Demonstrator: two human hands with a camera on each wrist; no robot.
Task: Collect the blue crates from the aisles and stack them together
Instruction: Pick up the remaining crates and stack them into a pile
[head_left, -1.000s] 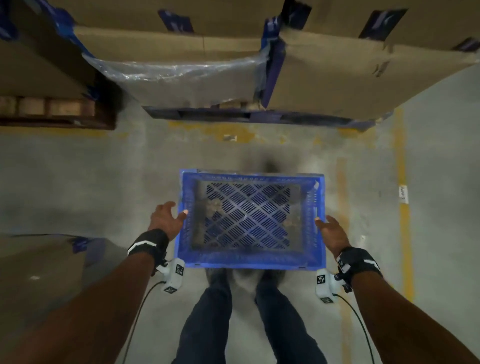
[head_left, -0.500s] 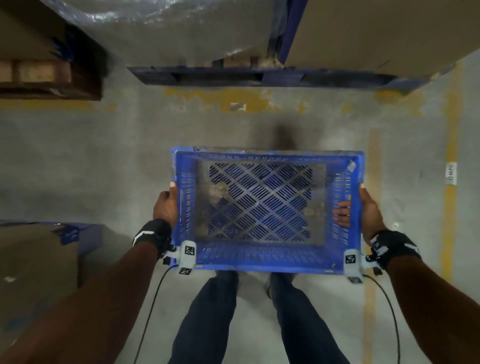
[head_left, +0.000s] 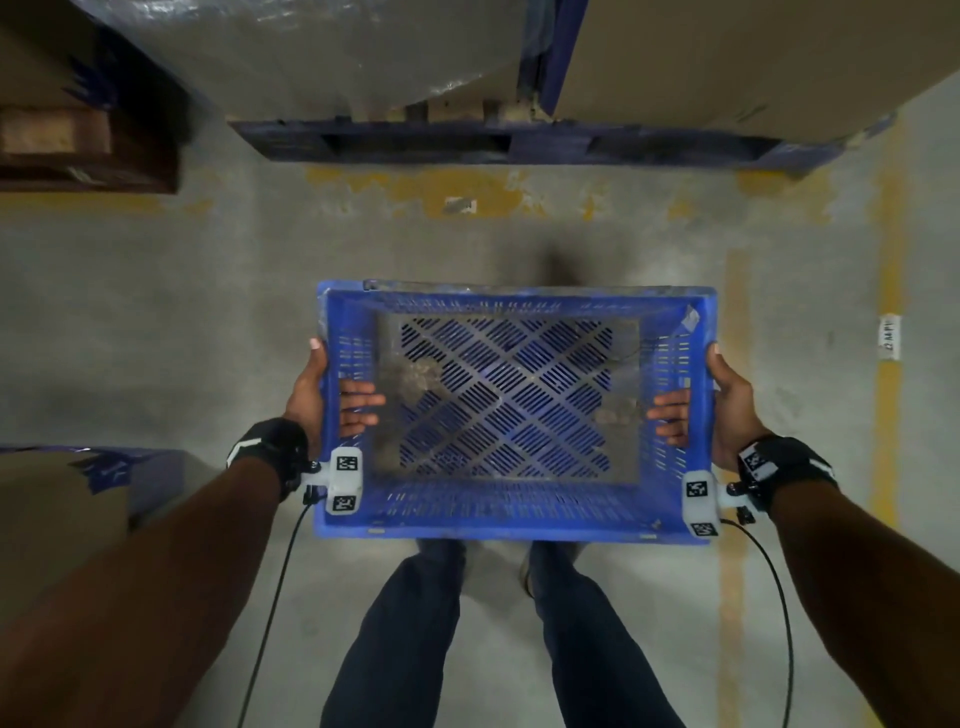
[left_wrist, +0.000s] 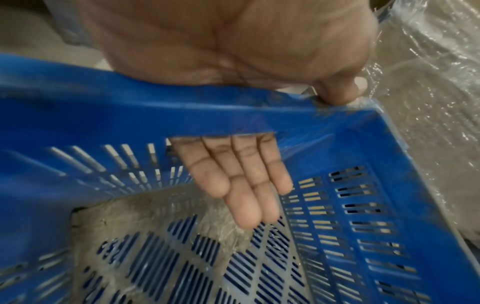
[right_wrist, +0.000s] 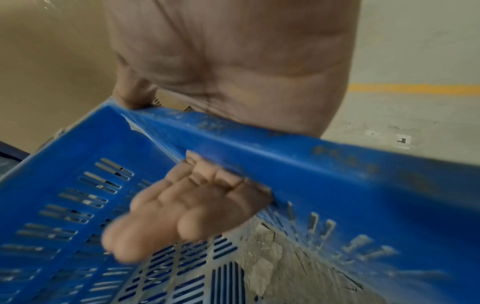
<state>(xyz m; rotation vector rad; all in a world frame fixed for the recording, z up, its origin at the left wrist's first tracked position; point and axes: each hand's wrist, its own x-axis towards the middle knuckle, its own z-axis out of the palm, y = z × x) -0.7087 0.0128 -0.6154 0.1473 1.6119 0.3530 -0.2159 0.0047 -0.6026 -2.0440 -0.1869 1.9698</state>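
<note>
I hold the crate level: left hand and right hand hook fingers through its side handles; carry it level.

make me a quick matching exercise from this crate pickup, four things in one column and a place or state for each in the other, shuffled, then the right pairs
Column 1
1. blue crate
2. left hand
3. blue pallet
4. yellow floor line

Column 2
A. on the floor under the big cartons, beyond the crate
B. painted on the concrete, out past the right hand
C. held by both hands at its two short sides
D. fingers through the handle slot in the crate's side wall, thumb on the rim

Pairs: 1-C, 2-D, 3-A, 4-B
</note>
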